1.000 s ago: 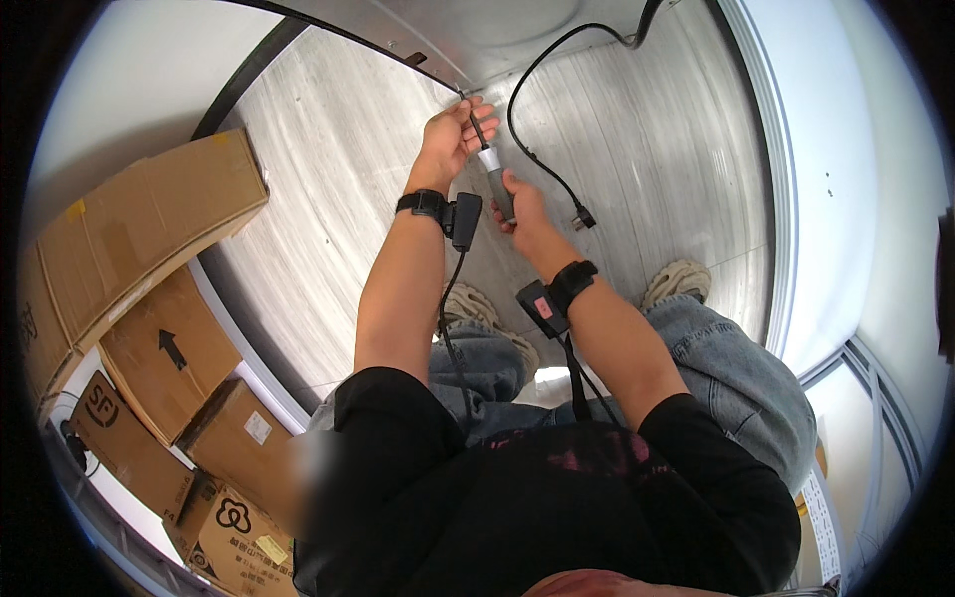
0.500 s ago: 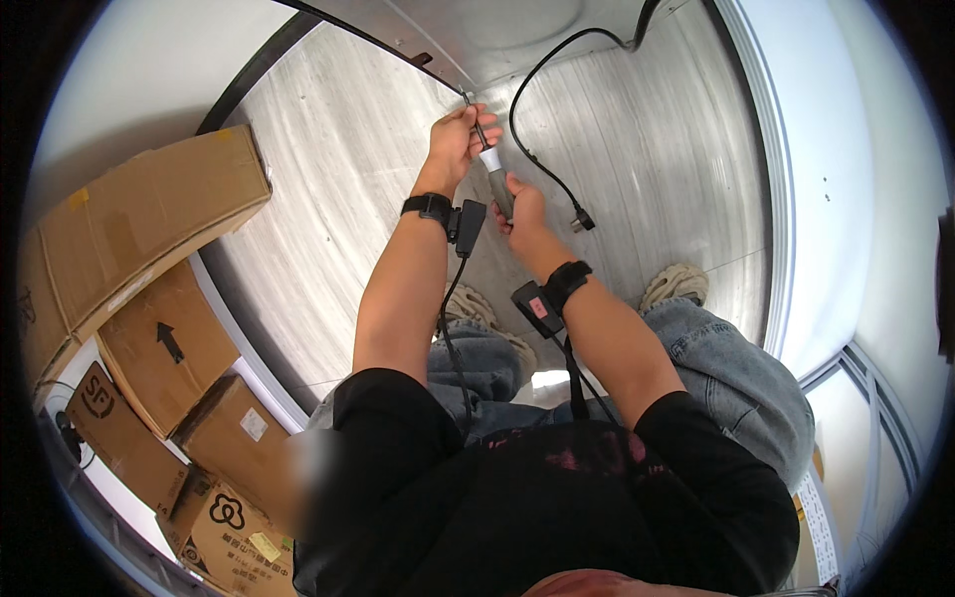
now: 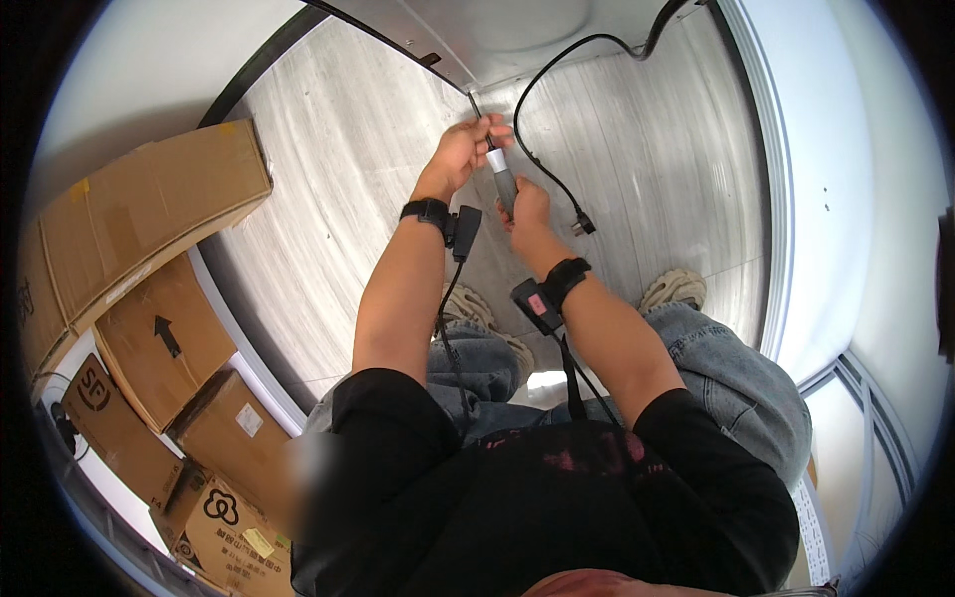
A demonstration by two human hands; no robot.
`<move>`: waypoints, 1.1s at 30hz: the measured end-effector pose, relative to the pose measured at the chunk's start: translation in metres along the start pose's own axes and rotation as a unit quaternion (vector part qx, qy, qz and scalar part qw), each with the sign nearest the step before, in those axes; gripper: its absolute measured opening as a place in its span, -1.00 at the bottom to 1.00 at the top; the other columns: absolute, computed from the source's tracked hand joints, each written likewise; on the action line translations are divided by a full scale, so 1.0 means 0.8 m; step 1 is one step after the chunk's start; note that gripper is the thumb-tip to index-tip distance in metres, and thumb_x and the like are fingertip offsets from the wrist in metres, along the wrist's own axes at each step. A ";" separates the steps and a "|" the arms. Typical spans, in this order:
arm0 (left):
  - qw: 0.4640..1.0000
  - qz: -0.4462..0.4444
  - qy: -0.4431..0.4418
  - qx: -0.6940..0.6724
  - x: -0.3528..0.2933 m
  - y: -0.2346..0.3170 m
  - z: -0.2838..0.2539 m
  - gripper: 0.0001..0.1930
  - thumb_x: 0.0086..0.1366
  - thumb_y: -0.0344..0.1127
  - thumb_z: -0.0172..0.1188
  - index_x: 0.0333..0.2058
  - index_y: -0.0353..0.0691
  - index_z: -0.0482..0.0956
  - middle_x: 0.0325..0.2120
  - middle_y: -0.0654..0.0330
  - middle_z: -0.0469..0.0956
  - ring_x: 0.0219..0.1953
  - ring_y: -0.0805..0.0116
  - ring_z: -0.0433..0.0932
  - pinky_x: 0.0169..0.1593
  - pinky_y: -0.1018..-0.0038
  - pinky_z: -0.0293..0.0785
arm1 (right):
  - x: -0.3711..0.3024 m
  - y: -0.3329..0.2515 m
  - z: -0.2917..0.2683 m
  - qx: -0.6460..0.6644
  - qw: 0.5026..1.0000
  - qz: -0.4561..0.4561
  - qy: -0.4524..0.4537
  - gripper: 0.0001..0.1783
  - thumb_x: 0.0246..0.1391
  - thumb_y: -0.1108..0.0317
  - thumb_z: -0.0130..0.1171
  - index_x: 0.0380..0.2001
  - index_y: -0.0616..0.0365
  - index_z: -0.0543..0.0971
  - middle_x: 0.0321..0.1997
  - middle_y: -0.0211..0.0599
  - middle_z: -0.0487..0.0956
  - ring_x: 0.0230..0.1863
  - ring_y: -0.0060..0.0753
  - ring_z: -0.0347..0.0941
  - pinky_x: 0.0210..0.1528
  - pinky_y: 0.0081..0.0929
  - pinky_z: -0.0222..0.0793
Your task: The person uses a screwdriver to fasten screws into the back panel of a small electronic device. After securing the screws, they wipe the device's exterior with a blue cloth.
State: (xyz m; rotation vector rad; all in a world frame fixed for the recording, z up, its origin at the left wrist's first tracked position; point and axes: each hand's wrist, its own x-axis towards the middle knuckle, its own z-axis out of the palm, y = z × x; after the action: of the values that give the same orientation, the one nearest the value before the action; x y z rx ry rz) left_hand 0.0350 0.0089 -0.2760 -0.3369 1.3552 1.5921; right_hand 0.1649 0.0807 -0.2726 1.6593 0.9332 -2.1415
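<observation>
A screwdriver (image 3: 504, 179) with a grey handle, white collar and dark shaft points away from me. Its tip meets the bottom corner of a silver metal cabinet panel (image 3: 477, 45); the small part at the tip is too tiny to make out. Closed around the grey handle is my right hand (image 3: 531, 207). Farther forward, my left hand (image 3: 464, 151) steadies the shaft between thumb and fingers, some fingertips sticking out past it.
A black power cable (image 3: 519, 111) curves over the wood-look floor (image 3: 338, 149), its plug (image 3: 583, 225) right of my hands. Cardboard boxes (image 3: 159, 209) are stacked on the left. A white door frame (image 3: 761, 149) rises on the right. Wrist-worn devices trail cables toward me.
The view has shifted slightly. My left hand sits a little lower along the shaft, nearer the white collar. Both hands still hold the screwdriver at the panel corner.
</observation>
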 end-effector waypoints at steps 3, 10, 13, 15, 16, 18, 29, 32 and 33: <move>0.992 0.009 -0.113 -0.048 -0.013 -0.014 -0.010 -0.66 0.32 -0.44 -0.03 0.07 -0.32 0.33 -0.14 0.06 0.52 -0.10 0.22 0.54 -0.05 0.39 0.51 | 0.008 -0.011 -0.013 0.032 0.988 0.087 -0.124 -0.59 0.20 -0.03 -0.13 -0.46 0.09 0.39 -0.59 -0.28 0.42 -0.73 -0.46 0.23 -0.75 -0.50 0.06; 0.998 0.013 -0.053 0.036 -0.011 -0.022 -0.009 -0.60 0.22 -0.52 0.09 0.06 -0.30 0.33 -0.17 0.07 0.53 -0.08 0.21 0.52 -0.02 0.38 0.50 | 0.028 0.042 -0.012 -0.117 0.968 -0.220 0.020 -0.60 0.18 -0.05 -0.11 -0.31 0.09 0.41 -0.59 -0.28 0.42 -0.70 -0.48 0.27 -0.72 -0.54 0.09; 0.998 -0.001 -0.018 0.056 -0.011 -0.017 -0.002 -0.60 0.19 -0.52 0.13 0.03 -0.31 0.35 -0.18 0.08 0.54 -0.10 0.25 0.54 -0.05 0.40 0.50 | 0.031 0.048 -0.010 -0.140 0.957 -0.241 0.075 -0.59 0.18 -0.06 -0.12 -0.35 0.09 0.39 -0.64 -0.33 0.37 -0.71 -0.53 0.23 -0.77 -0.59 0.03; 0.998 0.008 -0.058 0.005 -0.017 -0.015 -0.009 -0.61 0.19 -0.52 0.13 0.02 -0.31 0.36 -0.19 0.08 0.54 -0.12 0.27 0.55 -0.08 0.42 0.51 | -0.007 0.009 0.003 0.061 0.998 0.025 0.011 -0.59 0.17 -0.07 -0.10 -0.32 0.10 0.38 -0.65 -0.33 0.36 -0.72 -0.53 0.23 -0.77 -0.59 0.04; 0.993 0.019 -0.108 -0.042 -0.020 -0.013 -0.011 -0.62 0.21 -0.51 0.12 0.03 -0.30 0.35 -0.19 0.09 0.54 -0.13 0.28 0.56 -0.09 0.44 0.52 | -0.001 0.008 -0.005 0.077 0.994 0.057 -0.050 -0.58 0.17 -0.07 -0.10 -0.33 0.10 0.38 -0.65 -0.34 0.37 -0.71 -0.53 0.23 -0.77 -0.59 0.04; 0.987 0.030 -0.143 -0.065 -0.021 -0.012 -0.011 -0.61 0.22 -0.51 0.11 0.03 -0.29 0.34 -0.19 0.09 0.54 -0.13 0.28 0.56 -0.10 0.45 0.53 | 0.008 -0.002 -0.021 0.105 0.972 0.119 -0.171 -0.58 0.17 -0.08 -0.10 -0.33 0.10 0.39 -0.64 -0.34 0.37 -0.71 -0.53 0.23 -0.77 -0.59 0.04; 0.999 0.013 -0.045 0.025 -0.015 -0.017 -0.007 -0.56 0.19 -0.55 0.13 0.07 -0.28 0.32 -0.16 0.06 0.52 -0.05 0.23 0.51 -0.03 0.41 0.49 | 0.008 0.017 -0.006 -0.056 0.990 -0.132 0.006 -0.59 0.21 0.01 -0.10 -0.30 0.19 0.43 -0.63 -0.35 0.40 -0.68 -0.54 0.23 -0.68 -0.60 0.11; 0.983 0.047 -0.154 -0.089 -0.018 -0.013 -0.009 -0.57 0.19 -0.55 0.13 0.06 -0.33 0.31 -0.21 0.06 0.53 -0.07 0.22 0.52 -0.01 0.37 0.49 | 0.010 -0.001 -0.030 0.124 0.960 0.110 -0.226 -0.59 0.23 0.05 -0.11 -0.26 0.23 0.45 -0.62 -0.36 0.42 -0.66 -0.54 0.26 -0.66 -0.58 0.13; 0.987 0.047 -0.140 -0.070 -0.017 -0.014 -0.010 -0.57 0.20 -0.55 0.12 0.06 -0.34 0.30 -0.22 0.06 0.52 -0.07 0.22 0.52 -0.01 0.37 0.49 | 0.005 -0.008 -0.031 0.166 0.920 0.167 -0.315 -0.60 0.23 0.06 -0.12 -0.26 0.24 0.45 -0.61 -0.36 0.42 -0.66 -0.54 0.26 -0.66 -0.57 0.14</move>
State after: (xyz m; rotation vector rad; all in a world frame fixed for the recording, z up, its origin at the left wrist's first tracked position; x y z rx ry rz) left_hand 0.0475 -0.0060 -0.2754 -0.1261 1.0606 1.7442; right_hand 0.1787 0.1019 -0.2779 1.0073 0.0940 -2.4204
